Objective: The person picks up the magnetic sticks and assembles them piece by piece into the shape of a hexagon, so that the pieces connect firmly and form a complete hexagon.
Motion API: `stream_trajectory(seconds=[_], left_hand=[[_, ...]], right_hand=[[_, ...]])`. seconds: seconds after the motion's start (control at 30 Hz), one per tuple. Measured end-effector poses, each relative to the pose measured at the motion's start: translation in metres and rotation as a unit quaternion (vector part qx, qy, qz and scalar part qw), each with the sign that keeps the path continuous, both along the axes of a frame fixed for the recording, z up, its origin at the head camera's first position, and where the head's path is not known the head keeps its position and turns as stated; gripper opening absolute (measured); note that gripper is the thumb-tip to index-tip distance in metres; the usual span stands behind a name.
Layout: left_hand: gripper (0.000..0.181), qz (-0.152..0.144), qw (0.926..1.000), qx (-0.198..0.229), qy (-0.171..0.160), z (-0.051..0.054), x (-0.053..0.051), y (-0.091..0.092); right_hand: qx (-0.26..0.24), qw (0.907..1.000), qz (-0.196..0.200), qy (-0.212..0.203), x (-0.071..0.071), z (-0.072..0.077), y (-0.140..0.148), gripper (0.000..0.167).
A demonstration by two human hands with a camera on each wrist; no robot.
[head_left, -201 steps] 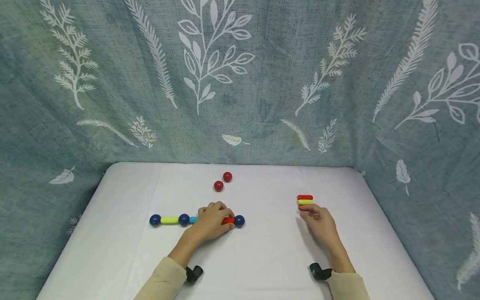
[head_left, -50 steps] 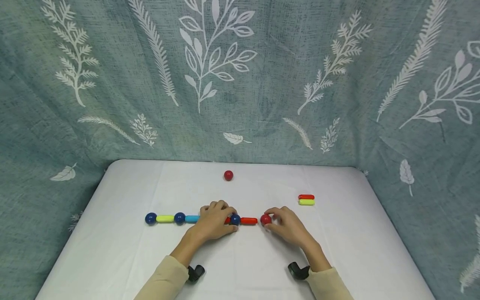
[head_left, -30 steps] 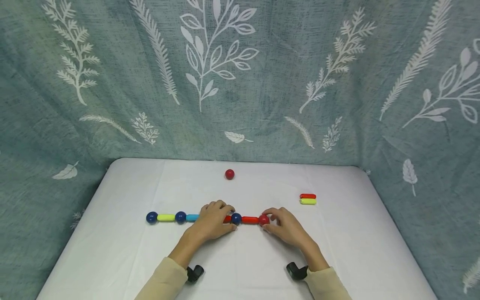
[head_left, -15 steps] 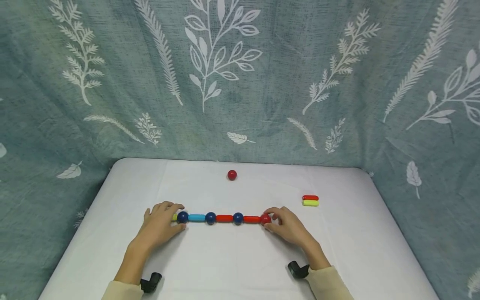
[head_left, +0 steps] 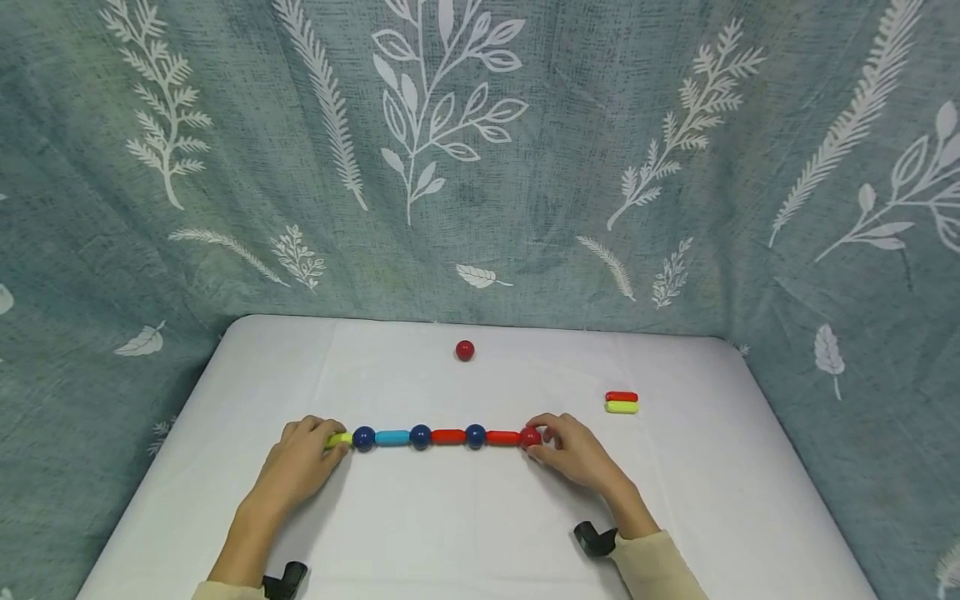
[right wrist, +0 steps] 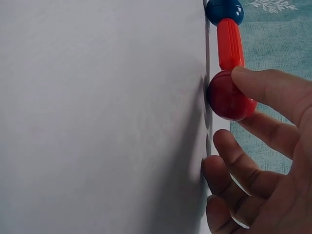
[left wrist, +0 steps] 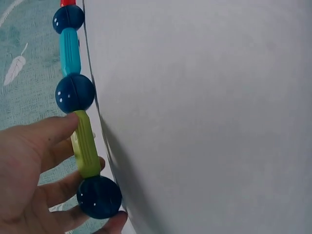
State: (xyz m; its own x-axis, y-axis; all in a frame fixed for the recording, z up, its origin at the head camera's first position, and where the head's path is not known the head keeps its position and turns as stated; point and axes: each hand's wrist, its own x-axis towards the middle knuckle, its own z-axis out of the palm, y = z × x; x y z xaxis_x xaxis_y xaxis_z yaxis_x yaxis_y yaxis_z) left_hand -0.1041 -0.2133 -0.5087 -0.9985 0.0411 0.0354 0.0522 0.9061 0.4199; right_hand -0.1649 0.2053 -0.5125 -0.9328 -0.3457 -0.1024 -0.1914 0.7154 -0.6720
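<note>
A straight chain of balls and rods lies across the table. In it are dark blue balls, a light blue rod, red rods and a yellow-green rod. My left hand pinches the yellow-green rod between thumb and fingers; the leftmost dark blue ball, hidden in the head view, sits among its lower fingers. At the right end, my right hand pinches a red ball between thumb and index finger. That ball touches the end red rod; its other fingers are loosely bent.
Another red ball lies near the back edge of the white table. Toward the back right, a loose red rod and a yellow-green rod lie side by side. A leaf-patterned cloth hangs behind.
A red rod and a red ball have joined the chain's right end, brought by my right hand. My left hand has slid from the chain's middle leftward to the yellow-green rod.
</note>
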Motion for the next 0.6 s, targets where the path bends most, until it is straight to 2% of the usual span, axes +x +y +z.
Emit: stream_trajectory(seconds=[0.27,0.43,0.6], left_hand=[[0.026,0.023,0.9995,-0.019,-0.002,0.004,0.002,0.003],[0.028,0.035,0.9987,-0.020,-0.031,0.006,0.003,0.006],[0.032,0.032,0.9980,-0.021,-0.051,0.011,0.007,0.011]], right_hand=[[-0.007,0.9999,-0.010,0.002,-0.009,-0.002,-0.010,0.028],[-0.008,0.9996,-0.025,-0.008,-0.017,-0.002,-0.019,0.029],[-0.007,0.9994,-0.030,-0.014,-0.025,-0.002,-0.028,0.028]])
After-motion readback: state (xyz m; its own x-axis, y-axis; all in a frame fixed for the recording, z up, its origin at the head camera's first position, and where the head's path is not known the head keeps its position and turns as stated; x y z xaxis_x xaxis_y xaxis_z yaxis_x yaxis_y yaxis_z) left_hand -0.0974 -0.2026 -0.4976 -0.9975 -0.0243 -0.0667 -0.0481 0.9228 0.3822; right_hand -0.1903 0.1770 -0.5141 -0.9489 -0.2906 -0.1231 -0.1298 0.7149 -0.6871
